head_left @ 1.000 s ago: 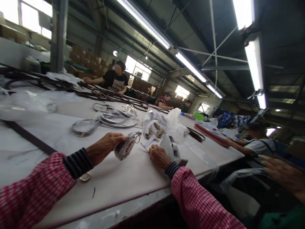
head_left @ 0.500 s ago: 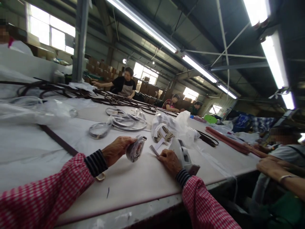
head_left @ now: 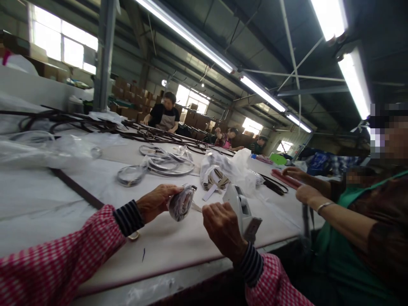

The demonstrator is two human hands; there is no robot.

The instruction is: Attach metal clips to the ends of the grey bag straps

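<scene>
My left hand [head_left: 159,200] is closed around a rolled-up belt [head_left: 181,205], which looks wrapped in clear plastic, and holds it on its side above the table. To its right my right hand [head_left: 221,227] is closed, its knuckles raised. A thin pale strip of tape [head_left: 197,207] shows at its fingertips, between them and the roll; the pinch itself is partly hidden. Just beyond the right hand stands a grey-white tape dispenser [head_left: 237,199]. A small white slip [head_left: 210,192] lies beside the dispenser.
Coiled belts in plastic [head_left: 165,161] and a clear bag of rolled straps [head_left: 216,176] lie ahead. Dark straps [head_left: 127,127] spread across the table's far side, and one dark strap [head_left: 76,187] lies at left. At right a co-worker's arms [head_left: 315,195] reach over the table.
My right hand has come away from the tape dispenser, lifting and turning toward me with the pale strip. My left hand keeps the roll nearly in place. The co-worker at right has moved closer.
</scene>
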